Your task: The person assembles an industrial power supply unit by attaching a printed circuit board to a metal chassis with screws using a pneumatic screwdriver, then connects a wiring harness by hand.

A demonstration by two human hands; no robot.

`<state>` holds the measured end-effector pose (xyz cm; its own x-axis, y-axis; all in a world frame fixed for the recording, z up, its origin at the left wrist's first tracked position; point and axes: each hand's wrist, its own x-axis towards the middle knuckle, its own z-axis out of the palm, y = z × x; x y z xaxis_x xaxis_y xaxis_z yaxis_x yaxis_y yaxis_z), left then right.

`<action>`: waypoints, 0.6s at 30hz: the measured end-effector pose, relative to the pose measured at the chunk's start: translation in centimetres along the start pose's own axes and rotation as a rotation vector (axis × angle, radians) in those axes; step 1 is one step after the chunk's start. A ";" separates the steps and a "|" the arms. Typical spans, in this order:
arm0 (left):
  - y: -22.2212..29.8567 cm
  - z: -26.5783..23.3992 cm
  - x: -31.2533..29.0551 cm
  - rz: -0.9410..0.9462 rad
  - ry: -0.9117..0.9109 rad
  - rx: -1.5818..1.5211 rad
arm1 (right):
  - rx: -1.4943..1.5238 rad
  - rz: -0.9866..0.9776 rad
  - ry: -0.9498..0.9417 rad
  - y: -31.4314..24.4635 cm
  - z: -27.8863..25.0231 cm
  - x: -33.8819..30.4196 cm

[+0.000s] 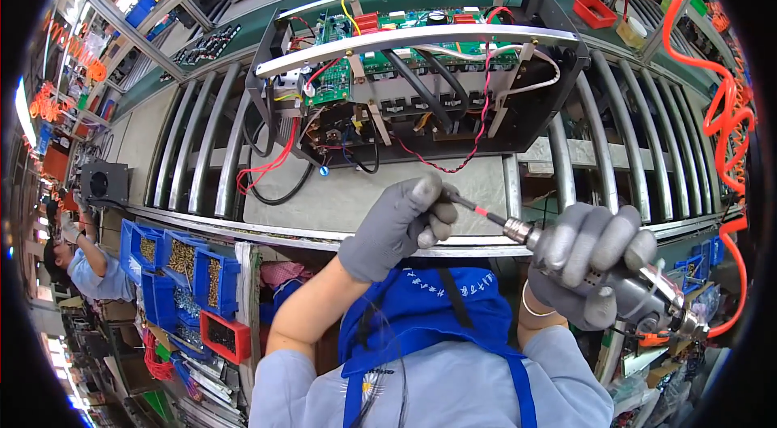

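My right hand (595, 266), in a grey glove, is wrapped round an air screwdriver (647, 302) held almost level in front of me. Its long bit (484, 213), with a red band, points left toward my other hand. The gloved fingers of my left hand (392, 226) are closed in a pinch at the bit's tip; whether a screw is between them is hidden. Beyond both hands, an open black chassis (538, 116) stands on the conveyor, apart from them. Inside it are a green circuit board (332, 84), cables and silver rails (421, 38).
Metal rollers (607, 133) flank the chassis. Blue bins (182, 256) of screws and a red bin (225, 336) sit at lower left. A coiled orange air hose (716, 104) hangs at right. Another person (93, 266) works at far left. A red tray (594, 12) lies behind.
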<state>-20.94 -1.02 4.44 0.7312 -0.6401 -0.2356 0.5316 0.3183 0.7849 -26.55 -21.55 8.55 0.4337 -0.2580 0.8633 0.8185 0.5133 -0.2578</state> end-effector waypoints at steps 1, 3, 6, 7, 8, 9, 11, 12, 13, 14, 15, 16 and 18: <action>0.9 1.4 0.0 -0.061 0.081 0.145 | -0.068 -0.052 0.077 -0.1 0.2 -0.2; 2.4 2.1 0.7 -0.085 0.089 0.182 | -0.055 -0.102 0.069 -0.3 0.0 1.1; 7.8 3.8 1.0 -0.024 0.393 0.784 | 0.072 -0.167 0.179 -1.2 0.3 3.4; 10.0 1.9 1.6 0.425 0.238 0.988 | 0.061 -0.101 0.101 -1.8 -0.1 4.1; 11.5 0.9 3.0 0.616 0.459 1.079 | 0.036 -0.030 0.026 -2.1 -0.8 4.5; 14.2 0.2 4.1 0.821 0.697 1.426 | 0.078 -0.068 0.082 -2.3 -0.7 4.7; 19.4 -2.4 7.1 0.840 0.874 1.831 | 0.092 -0.109 0.100 -2.1 0.4 5.2; 21.4 -2.0 8.6 0.447 0.876 1.931 | 0.087 -0.147 0.126 -2.1 0.6 5.4; 23.6 -4.8 9.0 0.240 0.790 1.925 | 0.158 -0.182 0.115 -1.4 0.9 5.4; 24.7 -7.6 10.3 0.193 0.641 1.765 | 0.130 -0.218 0.126 -1.4 1.0 5.6; 24.5 -8.3 12.4 0.223 0.541 1.573 | 0.107 -0.217 0.119 -1.9 0.8 5.6; 24.7 -9.2 12.5 0.240 0.483 1.383 | 0.123 -0.205 0.113 -1.4 0.8 5.5; 24.9 -6.0 13.7 0.293 0.496 1.142 | 0.066 -0.211 0.115 -1.7 1.1 6.4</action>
<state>4.87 2.35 17.32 0.9699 -0.2410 0.0353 -0.1627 -0.5336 0.8299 -25.58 -23.16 15.01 0.2987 -0.4545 0.8392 0.8710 0.4892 -0.0451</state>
